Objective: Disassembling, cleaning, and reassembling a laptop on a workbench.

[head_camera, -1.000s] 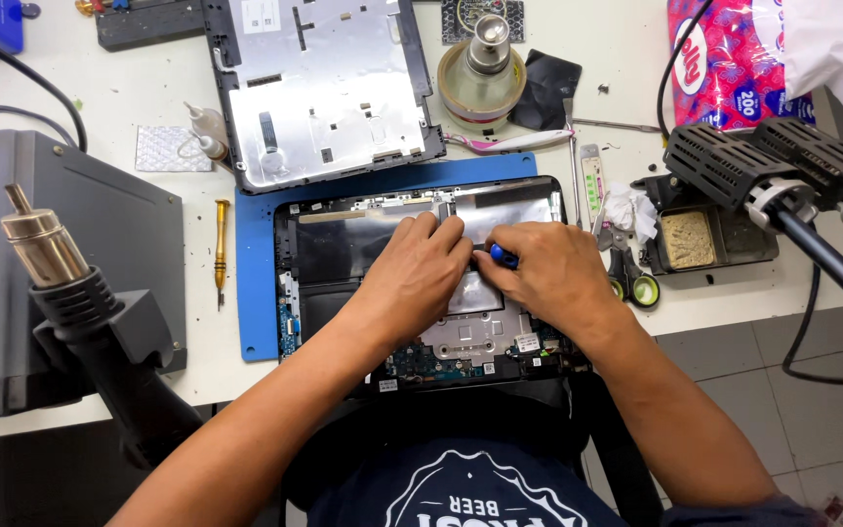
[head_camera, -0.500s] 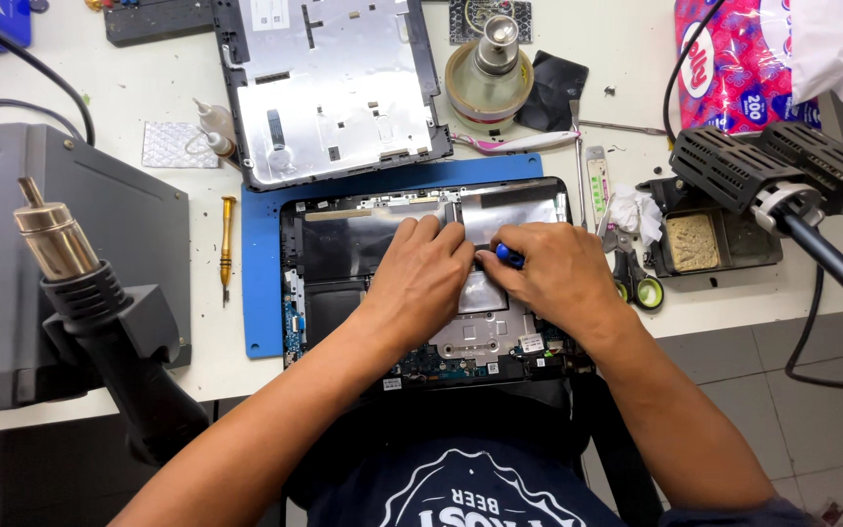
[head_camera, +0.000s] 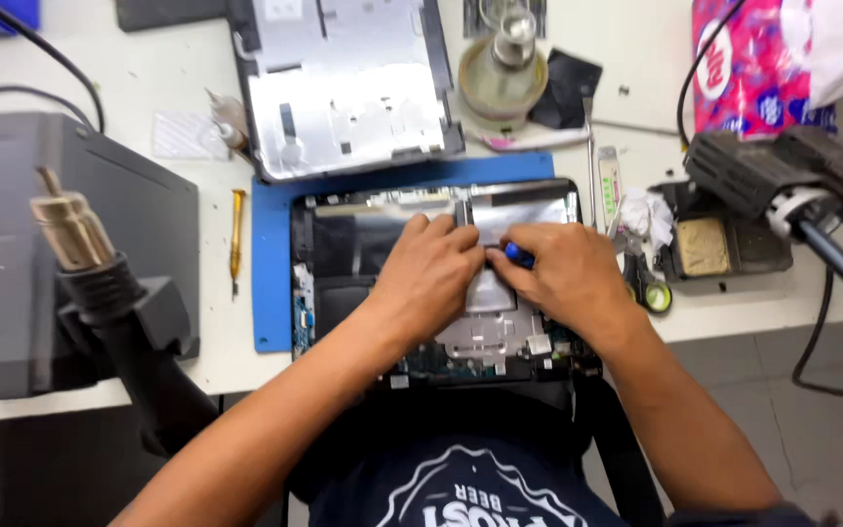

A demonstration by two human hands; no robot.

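Observation:
An opened laptop base [head_camera: 343, 254] lies on a blue mat [head_camera: 270, 263] at the table's front edge, its inner boards and metal plates showing. My left hand [head_camera: 431, 278] rests palm down on its middle, fingers pressing near a small grey part. My right hand [head_camera: 563, 273] is closed around a blue-handled tool [head_camera: 517, 256], its tip hidden between both hands. The two hands touch over the centre of the laptop.
The removed silver bottom cover [head_camera: 343, 83] lies behind the mat. A yellow screwdriver [head_camera: 236, 234] lies left of it. A hot-air nozzle [head_camera: 70, 229] and grey station [head_camera: 12, 254] stand at left. A solder stand with sponge [head_camera: 724, 244], green-handled scissors [head_camera: 651, 288] and pink packet [head_camera: 748, 68] are at right.
The view has shifted slightly. Both hands stay together over the laptop's middle, with only small movement of the fingers and the blue tool.

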